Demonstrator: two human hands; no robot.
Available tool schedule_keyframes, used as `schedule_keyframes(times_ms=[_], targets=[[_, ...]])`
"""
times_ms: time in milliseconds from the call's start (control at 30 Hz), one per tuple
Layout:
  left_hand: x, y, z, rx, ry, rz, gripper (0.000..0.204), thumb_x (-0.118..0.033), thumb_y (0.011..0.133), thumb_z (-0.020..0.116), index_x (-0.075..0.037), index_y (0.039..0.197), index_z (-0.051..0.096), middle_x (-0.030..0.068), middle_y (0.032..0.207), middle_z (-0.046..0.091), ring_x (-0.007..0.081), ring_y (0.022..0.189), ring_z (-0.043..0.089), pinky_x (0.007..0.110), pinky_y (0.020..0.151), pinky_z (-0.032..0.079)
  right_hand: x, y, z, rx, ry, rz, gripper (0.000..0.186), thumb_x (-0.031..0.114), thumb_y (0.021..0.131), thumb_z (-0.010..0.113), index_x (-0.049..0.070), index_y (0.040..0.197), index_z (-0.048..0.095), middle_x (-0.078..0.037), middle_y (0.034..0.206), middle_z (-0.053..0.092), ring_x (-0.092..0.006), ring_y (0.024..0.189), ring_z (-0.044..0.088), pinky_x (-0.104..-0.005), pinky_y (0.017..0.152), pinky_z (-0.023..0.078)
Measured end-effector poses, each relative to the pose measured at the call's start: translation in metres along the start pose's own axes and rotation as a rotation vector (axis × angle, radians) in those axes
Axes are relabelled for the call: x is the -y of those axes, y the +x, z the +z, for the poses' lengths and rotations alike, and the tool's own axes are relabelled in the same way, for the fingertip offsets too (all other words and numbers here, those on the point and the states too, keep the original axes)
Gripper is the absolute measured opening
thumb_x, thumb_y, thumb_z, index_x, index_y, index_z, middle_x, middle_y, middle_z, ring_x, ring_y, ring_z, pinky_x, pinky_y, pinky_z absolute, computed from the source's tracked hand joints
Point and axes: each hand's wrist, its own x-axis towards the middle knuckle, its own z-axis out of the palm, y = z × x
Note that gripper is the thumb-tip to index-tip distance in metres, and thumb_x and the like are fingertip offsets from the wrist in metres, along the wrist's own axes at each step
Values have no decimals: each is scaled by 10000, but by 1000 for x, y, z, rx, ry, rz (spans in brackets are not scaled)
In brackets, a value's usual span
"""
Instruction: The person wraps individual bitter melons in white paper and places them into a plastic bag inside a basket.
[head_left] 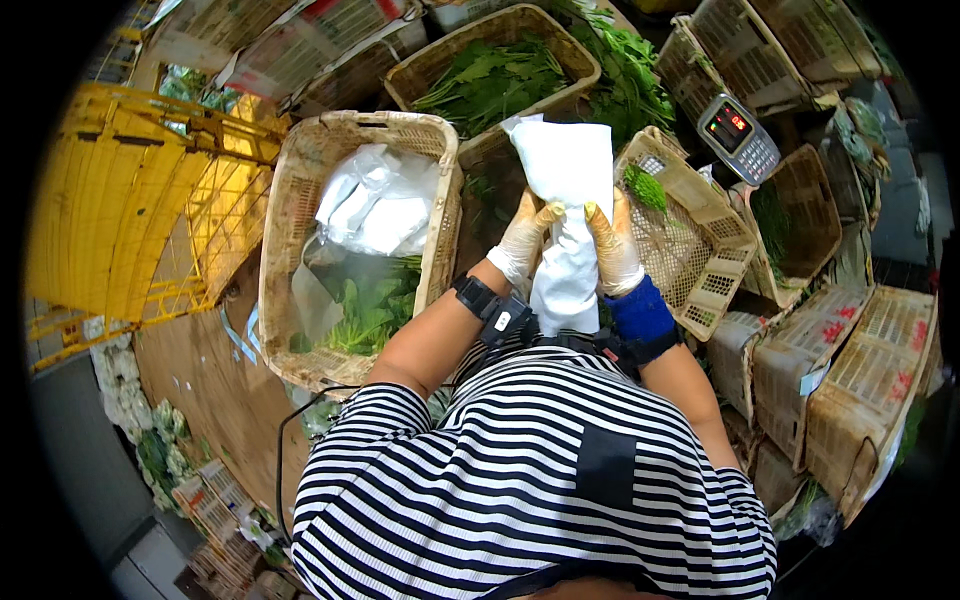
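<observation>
Both my hands grip a long white sheet bundle, gathered at its middle, with its upper part broad and its lower end hanging towards my striped shirt. My left hand pinches its left side and my right hand its right. Each wears a thin pale glove with yellowed fingertips. Whether anything is wrapped inside the bundle I cannot tell. Left of my left hand stands a stained plastic crate. It holds a clear bag of folded white sheets and leafy greens partly under clear plastic.
Beyond my hands is another crate of leafy greens. At the right, a tilted perforated basket carries a small green bunch. A scale display with keypad stands behind it. Stacked crates line the right; a yellow metal frame stands left.
</observation>
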Motion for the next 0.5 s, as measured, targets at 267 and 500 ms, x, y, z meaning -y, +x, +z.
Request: schedule_keyframes(times_ms=[267, 500], targets=[[13, -1, -19, -83, -424, -223, 655, -247, 732, 739, -76, 1262, 394, 79, 1142, 535, 191, 1057, 521, 325, 910, 448, -23, 20, -14, 183, -56, 140, 398, 358, 903, 508, 1, 1081, 516, -81, 1003, 547, -162, 900, 532, -308, 811, 453], [-13, -5, -20, -281, 191, 333, 705, -94, 756, 696, -114, 1285, 230, 68, 1193, 416, 169, 1118, 415, 313, 932, 383, -17, 27, 46, 179, -405, 163, 591, 428, 860, 559, 20, 1253, 392, -133, 1189, 472, -220, 1094, 455, -336, 917, 378]])
